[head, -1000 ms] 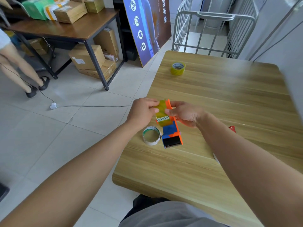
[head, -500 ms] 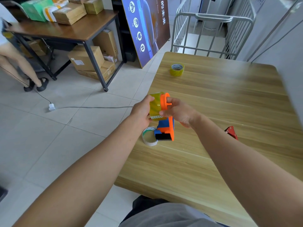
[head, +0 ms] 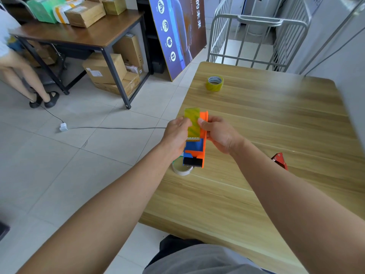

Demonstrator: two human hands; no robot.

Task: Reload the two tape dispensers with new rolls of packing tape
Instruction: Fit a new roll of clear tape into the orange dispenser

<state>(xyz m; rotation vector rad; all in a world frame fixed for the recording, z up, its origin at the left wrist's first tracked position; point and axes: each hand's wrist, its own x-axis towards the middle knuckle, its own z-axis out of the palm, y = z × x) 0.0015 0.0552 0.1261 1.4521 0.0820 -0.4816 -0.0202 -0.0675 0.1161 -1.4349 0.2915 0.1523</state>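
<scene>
Wooden table [head: 256,115], 2 hands [head: 175,133] [head: 220,133] seemingly gripping dispenser [head: 203,144]

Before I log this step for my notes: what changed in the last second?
The orange and blue plastic tape dispenser was turned from slanting to nearly straight, its black end now covering part of the empty white cardboard core. Left hand and right hand kept their grip, yellow-green tape roll stayed mounted. Far yellow roll and red dispenser stayed put.
</scene>
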